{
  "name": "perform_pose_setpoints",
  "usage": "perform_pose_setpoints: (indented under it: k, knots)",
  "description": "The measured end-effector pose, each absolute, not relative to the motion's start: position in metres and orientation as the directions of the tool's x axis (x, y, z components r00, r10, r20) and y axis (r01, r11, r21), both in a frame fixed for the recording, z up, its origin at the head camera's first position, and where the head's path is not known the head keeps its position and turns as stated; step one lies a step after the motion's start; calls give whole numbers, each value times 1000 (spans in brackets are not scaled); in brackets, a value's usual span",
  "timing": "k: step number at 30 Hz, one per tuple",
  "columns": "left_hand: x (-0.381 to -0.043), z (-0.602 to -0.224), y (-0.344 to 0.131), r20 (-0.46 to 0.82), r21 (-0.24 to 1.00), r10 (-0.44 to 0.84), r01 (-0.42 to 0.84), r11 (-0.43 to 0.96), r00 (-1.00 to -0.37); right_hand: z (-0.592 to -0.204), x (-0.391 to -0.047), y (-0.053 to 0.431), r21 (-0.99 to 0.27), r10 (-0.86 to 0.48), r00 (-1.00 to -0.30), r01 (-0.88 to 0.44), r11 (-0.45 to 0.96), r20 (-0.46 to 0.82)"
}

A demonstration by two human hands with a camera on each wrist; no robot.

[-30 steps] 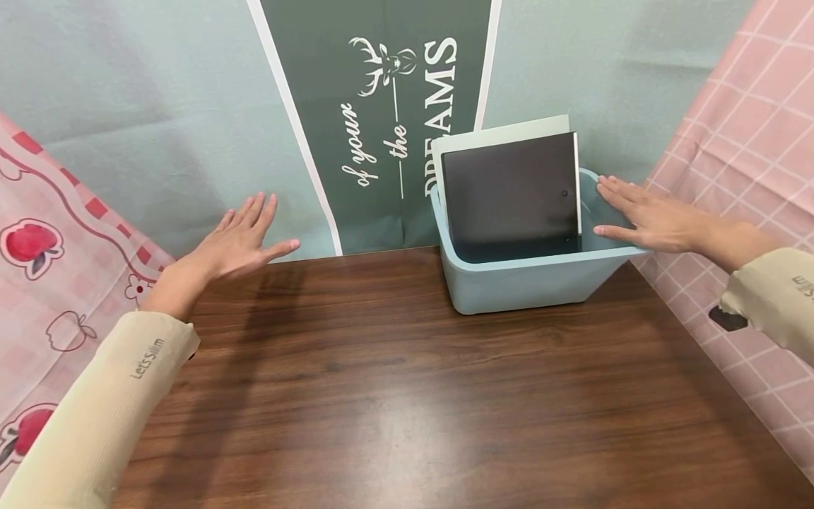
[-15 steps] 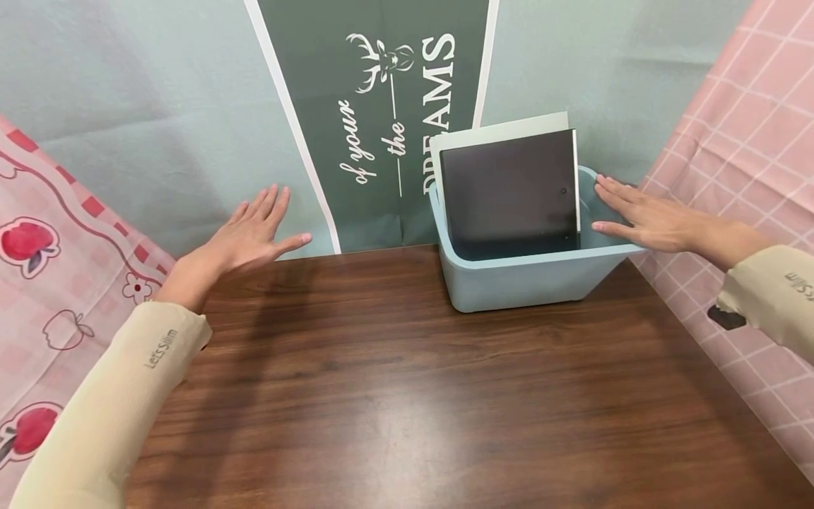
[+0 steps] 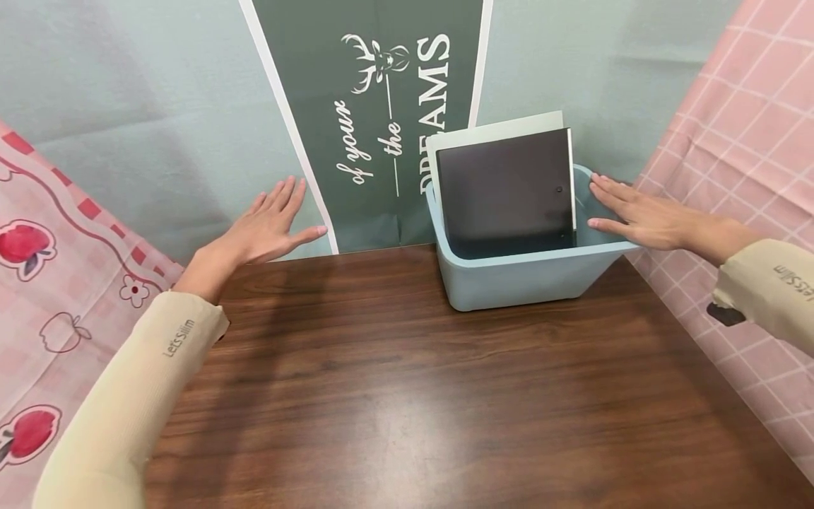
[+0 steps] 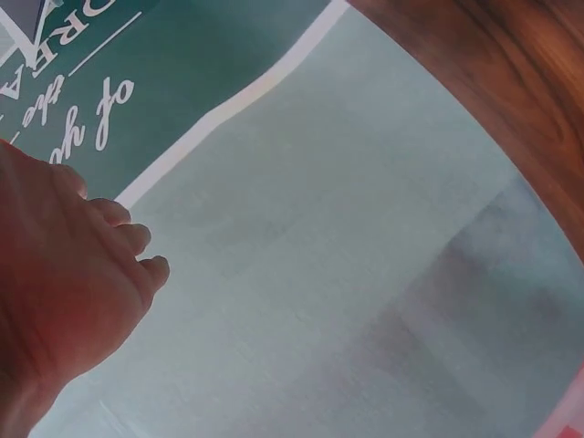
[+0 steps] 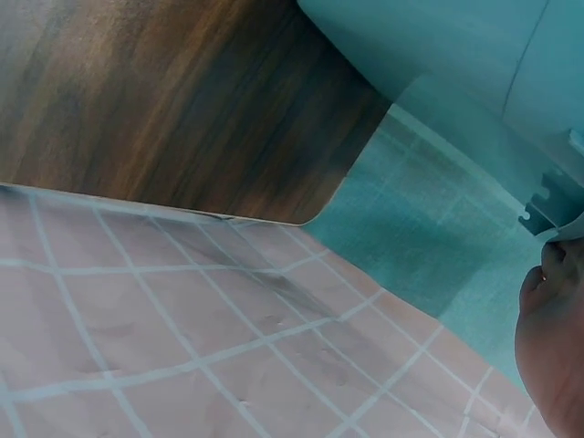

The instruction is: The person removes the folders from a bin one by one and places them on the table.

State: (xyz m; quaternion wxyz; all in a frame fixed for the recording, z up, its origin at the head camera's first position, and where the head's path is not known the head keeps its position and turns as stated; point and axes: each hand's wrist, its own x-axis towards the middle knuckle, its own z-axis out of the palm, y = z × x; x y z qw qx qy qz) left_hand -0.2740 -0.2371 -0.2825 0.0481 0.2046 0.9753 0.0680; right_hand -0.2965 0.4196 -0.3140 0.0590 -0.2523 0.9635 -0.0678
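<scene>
A light blue plastic bin (image 3: 515, 284) stands at the back right of the wooden table. Leaning upright in it are a dark flat panel (image 3: 505, 191) with a white edge and a small round mark, and a pale green board (image 3: 499, 130) behind it. My right hand (image 3: 651, 218), fingers straight, is at the bin's right end; whether it touches the rim I cannot tell. In the right wrist view the hand (image 5: 555, 333) shows only partly, beside the bin (image 5: 429, 46). My left hand (image 3: 259, 232) holds nothing, fingers spread, above the table's back left.
The brown wooden table (image 3: 381, 382) meets a grey-green cloth backdrop (image 3: 159, 127) with lettering. Pink patterned cloth (image 3: 38, 297) hangs on the left, and pink checked cloth (image 3: 738, 170) on the right, close to my right arm.
My left hand has moved to the right and slightly farther from me, fingers still spread. The right hand stays beside the bin. The whole view has shifted slightly.
</scene>
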Motion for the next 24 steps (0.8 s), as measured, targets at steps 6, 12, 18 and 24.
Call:
perform_pose_setpoints:
  k: [6, 12, 18, 24]
  knots:
    - [-279, -281, -228, -4, 161, 438, 431, 888, -899, -314, -296, 418, -163, -493, -867, -477, 863, -70]
    - [-284, -283, -219, 23, 208, 465, 459, 864, -885, -314, -296, 419, -168, -494, -867, -480, 861, -57]
    - [-288, -289, -210, 43, 210, 480, 478, 853, -876, -315, -298, 419, -156, -502, -863, -490, 857, -47]
    - [-290, -291, -198, 54, 185, 487, 488, 853, -872, -316, -296, 419, -162, -501, -864, -489, 857, -42]
